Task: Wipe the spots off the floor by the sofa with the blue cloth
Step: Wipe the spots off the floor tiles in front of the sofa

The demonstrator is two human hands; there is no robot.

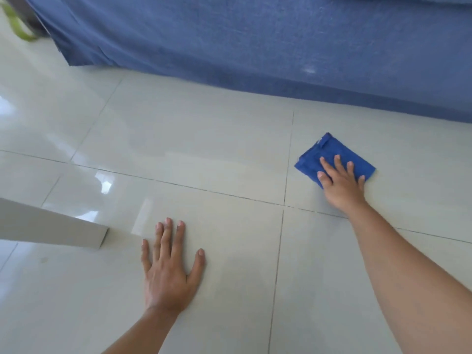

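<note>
A folded blue cloth (324,155) lies flat on the pale tiled floor (204,154), a short way in front of the sofa's blue cover (255,42). My right hand (341,183) presses down on the cloth's near half, fingers spread over it. My left hand (169,267) rests flat on a tile at the lower left, fingers apart, holding nothing. No spots stand out on the glossy tiles near the cloth.
A white furniture leg (51,226) juts in from the left edge, just left of my left hand. A green object (18,24) lies blurred at the top left by the sofa's corner. Grout lines cross between my hands.
</note>
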